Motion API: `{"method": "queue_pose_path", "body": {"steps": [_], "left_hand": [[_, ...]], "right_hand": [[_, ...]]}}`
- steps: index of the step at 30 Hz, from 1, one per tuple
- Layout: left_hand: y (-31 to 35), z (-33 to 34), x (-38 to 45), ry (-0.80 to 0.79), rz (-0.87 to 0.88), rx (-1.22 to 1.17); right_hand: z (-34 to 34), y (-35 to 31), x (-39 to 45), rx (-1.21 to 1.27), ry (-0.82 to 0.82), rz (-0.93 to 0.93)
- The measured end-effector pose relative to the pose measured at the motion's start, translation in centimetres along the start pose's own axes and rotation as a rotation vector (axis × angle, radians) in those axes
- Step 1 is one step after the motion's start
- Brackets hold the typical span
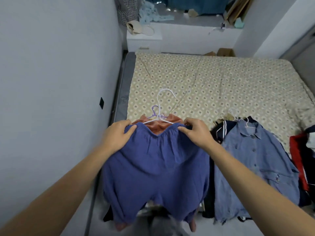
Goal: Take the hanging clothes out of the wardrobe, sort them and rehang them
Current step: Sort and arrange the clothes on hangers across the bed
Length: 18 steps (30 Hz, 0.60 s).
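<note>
Both hands pinch the elastic waistband of the blue shorts, the left hand at its left corner and the right hand at its right, thumbs on top and fingers curled under the fabric. The shorts lie over an orange garment on a white hanger at the near edge of the bed, legs drooping off it. Just right lies a denim shirt on its own hanger, over darker clothes

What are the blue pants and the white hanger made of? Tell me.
Blue pants: likely thin matte woven cotton or linen; fine crinkles, gathered elastic waistband. White hanger: thin wire, probably plastic-coated metal, smooth and glossy; material uncertain.
</note>
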<state>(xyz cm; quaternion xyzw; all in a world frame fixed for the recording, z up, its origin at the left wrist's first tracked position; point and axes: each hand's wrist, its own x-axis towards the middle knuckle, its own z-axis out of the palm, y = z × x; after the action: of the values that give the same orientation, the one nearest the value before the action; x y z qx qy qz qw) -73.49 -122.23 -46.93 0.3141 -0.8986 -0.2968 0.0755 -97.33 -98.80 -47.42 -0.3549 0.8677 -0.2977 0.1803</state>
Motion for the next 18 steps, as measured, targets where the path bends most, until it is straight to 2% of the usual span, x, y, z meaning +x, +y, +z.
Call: {"method": "queue_pose_path", "body": {"steps": [6,11,18], "left_hand": [[-4.9,9.3,11.9,-0.145,-0.123,0.032],[-7.9,15.5,17.2,-0.172,-0.115,0.191],[-9.0,15.7,18.4,-0.212,-0.203,0.336]], "right_hand": [[5.7,9.2,12.3,-0.018,-0.084,0.131],[10.3,14.6,18.4,-0.088,-0.162,0.167],[12.4,14.7,19.6,-0.156,-0.219,0.117]]}}
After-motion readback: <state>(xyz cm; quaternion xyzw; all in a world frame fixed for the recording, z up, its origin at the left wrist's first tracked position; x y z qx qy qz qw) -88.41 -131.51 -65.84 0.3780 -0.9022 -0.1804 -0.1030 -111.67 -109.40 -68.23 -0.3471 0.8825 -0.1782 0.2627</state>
